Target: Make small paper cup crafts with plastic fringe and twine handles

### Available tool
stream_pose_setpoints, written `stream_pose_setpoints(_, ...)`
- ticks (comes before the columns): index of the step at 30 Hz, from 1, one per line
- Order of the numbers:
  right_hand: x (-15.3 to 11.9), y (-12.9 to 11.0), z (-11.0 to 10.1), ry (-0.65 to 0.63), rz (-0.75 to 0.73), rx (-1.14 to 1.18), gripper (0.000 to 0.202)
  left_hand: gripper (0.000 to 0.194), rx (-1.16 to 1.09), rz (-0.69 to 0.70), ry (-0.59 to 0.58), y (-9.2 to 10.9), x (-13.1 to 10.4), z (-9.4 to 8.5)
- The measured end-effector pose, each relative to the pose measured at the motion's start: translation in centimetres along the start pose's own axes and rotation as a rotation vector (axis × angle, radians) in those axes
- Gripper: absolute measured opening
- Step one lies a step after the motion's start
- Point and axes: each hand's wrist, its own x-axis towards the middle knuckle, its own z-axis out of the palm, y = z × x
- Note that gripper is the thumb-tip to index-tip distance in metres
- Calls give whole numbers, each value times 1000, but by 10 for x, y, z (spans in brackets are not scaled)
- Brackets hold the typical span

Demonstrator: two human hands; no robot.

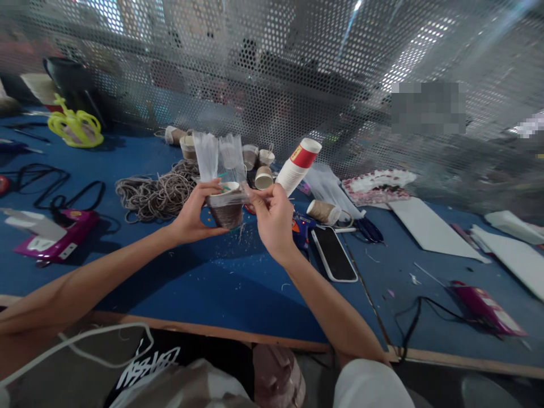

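Note:
A paper cup wrapped in brown cord [227, 214] is held above the blue table [204, 277]. My left hand [196, 214] grips it from the left, with the thumb under it and the fingers at its rim. On the cup's right side my right hand [274, 218] pinches clear film that stretches across the rim. Pale translucent strips [207, 156] rise just behind the cup. A stack of white paper cups with a red band [302, 156] leans behind my right hand. Loose brown cord [157, 195] lies in a heap to the left.
Small cord-wrapped cups [263, 177] stand behind my hands. A phone [334, 253] and a blue glue gun [301, 228] lie right of my right hand. Purple devices [62, 235] sit at both sides, with black cables. White boards [433, 226] lie right; a perforated metal screen [272, 73] borders the back.

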Motion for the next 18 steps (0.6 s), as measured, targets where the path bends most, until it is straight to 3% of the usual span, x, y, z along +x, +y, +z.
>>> stream_pose_setpoints(5, 2, 9, 4, 20, 6, 22, 36, 66, 56, -2, 12, -2, -3, 9)
stream_pose_setpoints(12, 5, 18, 8, 43, 17, 14, 33, 65, -319, -329, -9, -6, -12, 16)
stream_pose_setpoints(16, 3, 15, 10, 70, -7, -4, 31, 39, -417, -454, 37, -2, -6, 14)
stream_pose_setpoints(18, 0, 13, 11, 80, -37, -13, 29, 36, -444, -532, 74, 1, -3, 13)
